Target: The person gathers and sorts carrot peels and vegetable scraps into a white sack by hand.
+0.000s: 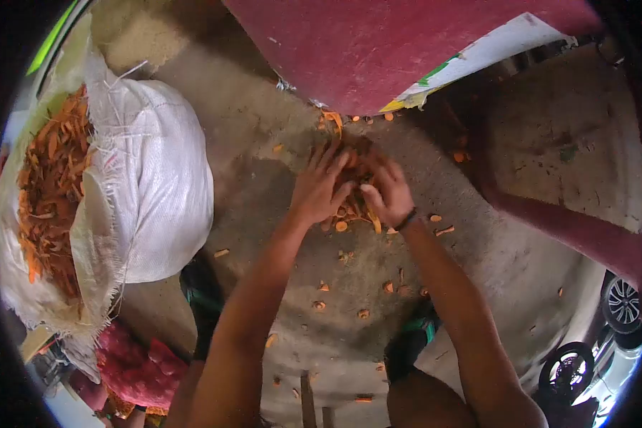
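Note:
A small heap of orange-brown root pieces (351,203) lies on the concrete floor, with thin strips and round slices among it. My left hand (319,184) rests on the heap's left side, palm down, its fingers apart and thumb pointing inward. Opposite it, my right hand (389,189) curves over the right side with its fingers spread, a dark band around the wrist. Both hands touch the pieces, and the thumbs almost meet. Some fingertips are lost among the pieces.
At left stands a white woven sack (165,178) filled with orange pieces (53,192). A red-painted block (406,50) juts in ahead. Loose slices (364,314) dot the floor near my feet. Behind the sack is a pink mesh bag (139,364); wheels (567,371) show at right.

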{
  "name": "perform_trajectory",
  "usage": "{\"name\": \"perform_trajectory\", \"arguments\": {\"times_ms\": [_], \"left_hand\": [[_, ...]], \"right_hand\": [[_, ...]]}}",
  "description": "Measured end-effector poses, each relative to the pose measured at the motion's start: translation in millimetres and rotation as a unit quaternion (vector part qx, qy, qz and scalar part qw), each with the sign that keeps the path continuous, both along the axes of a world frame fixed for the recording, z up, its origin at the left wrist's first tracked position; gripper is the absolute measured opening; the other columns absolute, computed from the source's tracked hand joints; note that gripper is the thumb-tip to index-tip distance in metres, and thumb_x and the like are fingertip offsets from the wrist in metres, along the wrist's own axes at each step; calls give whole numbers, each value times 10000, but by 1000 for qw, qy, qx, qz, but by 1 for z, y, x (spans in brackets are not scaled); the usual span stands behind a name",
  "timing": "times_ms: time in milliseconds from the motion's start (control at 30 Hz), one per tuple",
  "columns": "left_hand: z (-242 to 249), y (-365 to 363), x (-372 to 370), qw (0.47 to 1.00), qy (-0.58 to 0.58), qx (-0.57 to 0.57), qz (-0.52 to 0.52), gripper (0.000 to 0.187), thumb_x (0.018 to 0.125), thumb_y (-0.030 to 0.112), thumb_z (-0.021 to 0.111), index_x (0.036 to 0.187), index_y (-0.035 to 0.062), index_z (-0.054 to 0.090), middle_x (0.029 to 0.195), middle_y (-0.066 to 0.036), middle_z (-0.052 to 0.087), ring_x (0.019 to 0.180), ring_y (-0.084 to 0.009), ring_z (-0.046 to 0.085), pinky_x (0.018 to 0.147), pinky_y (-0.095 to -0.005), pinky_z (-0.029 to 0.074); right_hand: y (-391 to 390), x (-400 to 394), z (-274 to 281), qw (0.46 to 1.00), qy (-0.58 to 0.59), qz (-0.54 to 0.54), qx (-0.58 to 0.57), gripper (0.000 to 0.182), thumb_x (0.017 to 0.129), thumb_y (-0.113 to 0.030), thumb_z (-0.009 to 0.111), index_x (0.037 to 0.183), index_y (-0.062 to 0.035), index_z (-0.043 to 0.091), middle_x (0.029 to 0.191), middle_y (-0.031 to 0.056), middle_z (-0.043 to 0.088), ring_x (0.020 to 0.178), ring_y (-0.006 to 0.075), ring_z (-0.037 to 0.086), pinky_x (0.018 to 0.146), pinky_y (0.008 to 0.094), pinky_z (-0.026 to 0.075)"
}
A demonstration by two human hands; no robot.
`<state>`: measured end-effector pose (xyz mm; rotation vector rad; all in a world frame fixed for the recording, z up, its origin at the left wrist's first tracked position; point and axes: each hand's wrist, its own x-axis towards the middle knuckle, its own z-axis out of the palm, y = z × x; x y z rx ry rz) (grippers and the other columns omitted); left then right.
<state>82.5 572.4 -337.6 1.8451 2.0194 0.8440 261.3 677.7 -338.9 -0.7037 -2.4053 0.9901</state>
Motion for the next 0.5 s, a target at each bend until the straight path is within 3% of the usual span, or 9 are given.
{"name": "perform_trajectory", "arguments": {"times_ms": [67, 167, 233, 300, 333, 367, 433, 467, 500], "left_hand": [[3, 8, 1, 999, -8, 18, -33, 598, 932, 334, 578, 1442, 70, 411, 1491, -207, 383, 1347, -449, 366, 1119, -559, 275], [0, 10, 15, 998, -44, 21, -49, 516, 958, 319, 544, 1387, 43, 473, 1443, -209, 440, 1290, -416, 442, 1072, -526, 353], [-17, -2, 38, 992, -117, 34, -33, 454, 978, 300, 514, 1341, 27, 516, 1386, -207, 496, 1225, -399, 504, 1023, -492, 412], [-9, -10, 75, 966, -229, 81, 83, 394, 989, 278, 503, 1278, 17, 565, 1273, -184, 572, 1124, -357, 568, 950, -447, 456], [-6, -10, 92, 944, -282, 104, 139, 369, 994, 266, 497, 1246, 12, 589, 1216, -173, 610, 1073, -336, 600, 913, -425, 478], [-4, -10, 103, 901, -371, 91, 206, 355, 998, 265, 495, 1217, 7, 603, 1165, -154, 627, 1040, -308, 609, 893, -408, 481], [1, -12, 118, 773, -535, 64, 336, 338, 1004, 262, 489, 1160, -3, 630, 1063, -117, 660, 973, -251, 626, 853, -375, 488], [6, -18, 118, 749, -564, 63, 343, 330, 1011, 283, 502, 1102, 8, 658, 1030, -70, 674, 936, -164, 621, 810, -331, 491], [8, -27, 122, 727, -582, 48, 361, 326, 1013, 282, 496, 1102, 14, 659, 1031, -70, 671, 937, -157, 618, 805, -325, 490]], "right_hand": [[2, 24, 7, 996, -6, -86, -9, 552, 950, -387, 565, 1368, -33, 499, 1400, 231, 463, 1327, 415, 418, 1114, 522, 317], [-16, 36, -9, 995, -42, -71, 63, 566, 965, -383, 528, 1381, -2, 477, 1430, 242, 437, 1344, 425, 396, 1121, 494, 307], [-40, 23, -3, 995, -1, -100, -5, 541, 992, -343, 444, 1385, 29, 459, 1443, 247, 425, 1352, 423, 385, 1133, 473, 287], [-63, 6, -8, 977, 79, -172, -101, 525, 1000, -324, 407, 1383, 31, 461, 1431, 240, 441, 1344, 412, 393, 1126, 470, 291], [-70, 0, -14, 961, 147, -198, -127, 459, 996, -266, 435, 1346, 23, 504, 1357, 205, 525, 1255, 344, 494, 1056, 427, 378], [-74, -3, -13, 947, 163, -206, -185, 431, 991, -247, 452, 1324, 16, 526, 1321, 188, 551, 1212, 312, 520, 1026, 407, 399], [-79, -7, -4, 911, 185, -217, -298, 375, 982, -209, 486, 1279, 4, 569, 1249, 154, 602, 1124, 250, 573, 966, 368, 443], [-82, -7, 0, 902, 196, -226, -312, 313, 957, -153, 531, 1221, -3, 603, 1174, 126, 631, 1049, 193, 598, 924, 324, 462], [-90, -2, -2, 889, 181, -241, -346, 298, 952, -141, 535, 1205, -2, 610, 1174, 119, 629, 1052, 188, 594, 925, 321, 461]]}}
